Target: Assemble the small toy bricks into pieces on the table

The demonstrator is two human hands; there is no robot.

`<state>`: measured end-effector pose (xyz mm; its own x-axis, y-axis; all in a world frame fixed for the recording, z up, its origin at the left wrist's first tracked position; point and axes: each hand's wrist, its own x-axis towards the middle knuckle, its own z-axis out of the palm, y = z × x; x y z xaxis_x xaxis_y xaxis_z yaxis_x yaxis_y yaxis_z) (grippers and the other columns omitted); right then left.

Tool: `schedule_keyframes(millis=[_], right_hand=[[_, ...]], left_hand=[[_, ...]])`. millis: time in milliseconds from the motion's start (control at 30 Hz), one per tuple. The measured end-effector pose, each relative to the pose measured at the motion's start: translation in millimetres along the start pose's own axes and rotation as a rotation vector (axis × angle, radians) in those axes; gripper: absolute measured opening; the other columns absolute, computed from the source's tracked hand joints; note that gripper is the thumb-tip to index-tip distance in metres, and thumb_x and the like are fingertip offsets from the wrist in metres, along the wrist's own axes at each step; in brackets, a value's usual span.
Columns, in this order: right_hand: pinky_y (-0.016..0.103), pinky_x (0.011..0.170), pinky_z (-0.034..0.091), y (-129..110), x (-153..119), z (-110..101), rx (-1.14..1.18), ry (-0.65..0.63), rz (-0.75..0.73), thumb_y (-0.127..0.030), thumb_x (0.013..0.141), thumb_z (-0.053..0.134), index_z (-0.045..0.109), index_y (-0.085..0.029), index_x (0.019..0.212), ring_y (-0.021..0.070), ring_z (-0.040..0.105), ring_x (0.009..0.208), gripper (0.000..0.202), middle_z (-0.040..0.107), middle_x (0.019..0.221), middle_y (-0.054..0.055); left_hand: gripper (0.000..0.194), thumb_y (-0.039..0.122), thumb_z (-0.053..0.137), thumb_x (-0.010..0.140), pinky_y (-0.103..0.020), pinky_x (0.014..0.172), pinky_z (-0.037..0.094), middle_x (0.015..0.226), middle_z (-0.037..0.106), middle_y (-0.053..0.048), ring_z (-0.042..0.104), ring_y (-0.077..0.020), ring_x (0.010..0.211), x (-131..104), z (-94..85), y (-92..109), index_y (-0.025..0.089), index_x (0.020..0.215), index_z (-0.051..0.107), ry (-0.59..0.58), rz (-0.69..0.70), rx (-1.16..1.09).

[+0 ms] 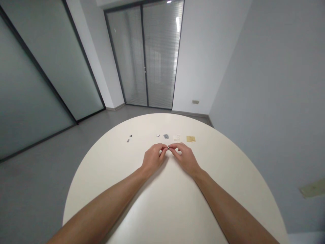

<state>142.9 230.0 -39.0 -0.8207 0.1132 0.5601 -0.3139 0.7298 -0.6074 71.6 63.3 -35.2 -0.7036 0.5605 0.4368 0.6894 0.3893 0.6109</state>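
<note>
My left hand [154, 157] and my right hand [185, 156] meet over the middle of the table, fingertips pinched together. Between them is a tiny dark piece [168, 147], too small to name and mostly covered by the fingers. Just beyond the hands lie a small shiny metallic piece [158, 135], some flat grey pieces [166, 136], a pale, whitish set of pieces [176, 138] and yellow flat pieces [191, 139]. Farther left, two small dark pieces [128, 140] rest on the tabletop.
The round white table [162, 210] has a curved edge on the far side and both flanks. Behind it stands a glass door with blinds [162, 57]. Frosted glass panels [56, 61] are on the left, and a plain wall [274, 84] rises on the right.
</note>
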Motion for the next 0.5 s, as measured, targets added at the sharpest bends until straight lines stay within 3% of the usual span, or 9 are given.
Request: schedule_keyframes(millis=[500], right_hand=[[0.036, 0.086, 0.05, 1.8, -0.4, 0.7, -0.026, 0.041, 0.033, -0.035, 0.094, 0.062, 0.071, -0.027, 0.101, 0.02, 0.066, 0.095, 0.014, 0.074, 0.1, 0.003]], left_hand=[[0.021, 0.031, 0.052, 0.097, -0.032, 0.084, 0.054, 0.105, 0.075, -0.002, 0.067, -0.0189, 0.098, -0.1, 1.3, 0.3, 0.024, 0.107, 0.069, 0.023, -0.012, -0.02]])
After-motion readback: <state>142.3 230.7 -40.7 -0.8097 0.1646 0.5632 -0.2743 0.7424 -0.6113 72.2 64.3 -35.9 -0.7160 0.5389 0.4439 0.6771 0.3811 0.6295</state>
